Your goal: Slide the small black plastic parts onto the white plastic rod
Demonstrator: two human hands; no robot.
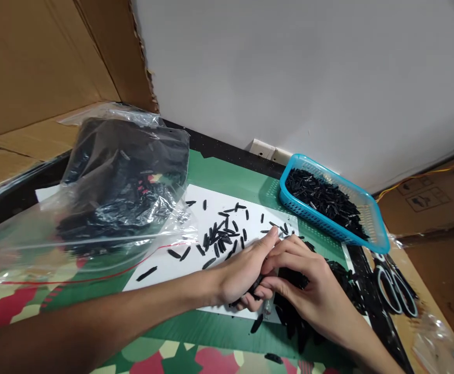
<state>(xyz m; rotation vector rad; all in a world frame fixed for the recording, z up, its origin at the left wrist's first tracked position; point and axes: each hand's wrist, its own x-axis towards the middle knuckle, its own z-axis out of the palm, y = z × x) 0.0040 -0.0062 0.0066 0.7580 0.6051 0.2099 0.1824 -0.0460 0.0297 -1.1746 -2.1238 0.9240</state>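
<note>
Small black strips (221,236) lie scattered on a white sheet, and a larger heap of them (295,322) sits under and beside my right hand. My left hand (250,275) is curled round several black pieces that show between its palm and fingers, its thumb pointing up. Meeting it from the right, my right hand (301,270) has its fingers bent and pinched against my left hand's fingers; what it pinches is hidden. A bit of clear plastic shows just below the two hands.
A clear zip bag (125,192) of black pieces lies at the left. At the right stand a blue basket (328,228) of black strips and scissors (396,291). Cardboard (36,62) rises at the left, with a grey wall (289,78) behind.
</note>
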